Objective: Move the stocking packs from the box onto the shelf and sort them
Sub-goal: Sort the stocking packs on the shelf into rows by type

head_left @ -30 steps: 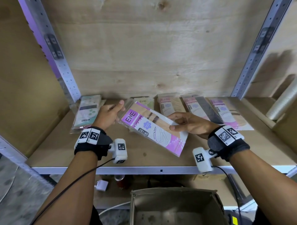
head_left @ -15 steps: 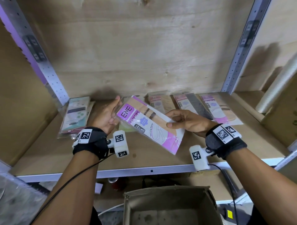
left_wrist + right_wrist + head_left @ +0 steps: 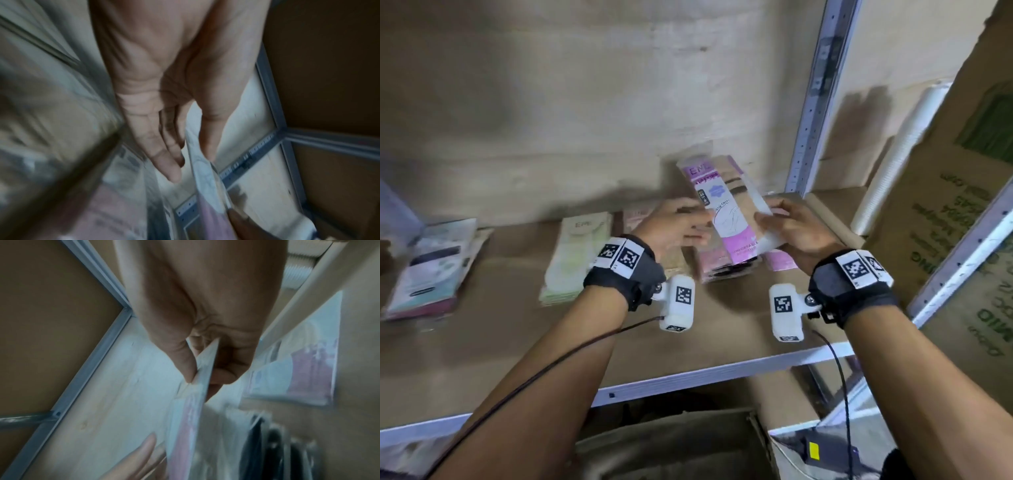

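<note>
A pink and white stocking pack (image 3: pixel 724 212) labelled ENE stands tilted up over a stack of pink packs (image 3: pixel 717 267) on the shelf (image 3: pixel 688 377), near the right upright. My right hand (image 3: pixel 767 219) pinches its lower right edge between thumb and fingers, as the right wrist view shows (image 3: pixel 202 381). My left hand (image 3: pixel 695 222) lies against the pack's left side with straight fingers (image 3: pixel 164 154), the thumb behind the edge of the pack (image 3: pixel 197 164). The cardboard box (image 3: pixel 671 448) sits below the shelf, its inside blurred.
A stack of pale green packs (image 3: pixel 575 260) lies left of my left wrist, and teal packs (image 3: pixel 431 267) lie at the far left. A metal upright (image 3: pixel 811 102), a white ribbed roll (image 3: pixel 893 164) and a printed carton (image 3: pixel 962 240) stand at the right.
The pack has moved right and turned more upright, from over the pale green packs to over the pink stack. My left fingers have straightened against it. The view has swung right.
</note>
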Available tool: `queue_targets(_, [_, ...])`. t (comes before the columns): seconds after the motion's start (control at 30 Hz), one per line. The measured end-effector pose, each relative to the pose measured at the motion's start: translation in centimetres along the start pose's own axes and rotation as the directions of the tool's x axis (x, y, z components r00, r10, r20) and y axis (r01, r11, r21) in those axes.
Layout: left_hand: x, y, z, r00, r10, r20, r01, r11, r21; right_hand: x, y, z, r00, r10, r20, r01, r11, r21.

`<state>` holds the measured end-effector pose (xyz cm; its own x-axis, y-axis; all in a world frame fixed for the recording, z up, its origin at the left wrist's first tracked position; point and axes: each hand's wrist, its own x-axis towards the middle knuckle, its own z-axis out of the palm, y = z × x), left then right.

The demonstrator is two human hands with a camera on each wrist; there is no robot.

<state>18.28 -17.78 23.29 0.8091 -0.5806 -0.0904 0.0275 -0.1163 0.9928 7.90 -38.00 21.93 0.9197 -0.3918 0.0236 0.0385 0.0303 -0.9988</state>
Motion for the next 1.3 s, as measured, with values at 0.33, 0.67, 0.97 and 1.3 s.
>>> queue_targets(0.33, [7.2, 1.1, 9.3, 0.996, -0.024, -0.086, 0.057, 0.917, 0.394, 2.0, 0.9, -6.3, 0.968, 0.152, -0.2, -0.23, 0.859, -0.458])
queue_targets(0.67, [10.4, -0.1, 13.6, 0.971, -0.026, -0.239, 0.214, 0.544, 0.812, 2.7, 2.0, -7.2, 0.941, 0.144, -0.305, -0.317, 0.686, -0.655])
queue_targets(0.97, [12.0, -1.1, 14.8, 0.96, 0.121, -0.251, 0.188, 0.385, 0.904, 2.9, 2.4, -7.0, 0.929, 0.185, -0.321, -0.361, 0.644, -0.674])
queue_targets(1.3, [11.0, -0.3, 15.4, 0.963, 0.201, -0.179, 0.134, 0.221, 0.966, 2.6, 2.3, -6.7, 0.913, 0.171, -0.371, -0.401, 0.548, -0.734])
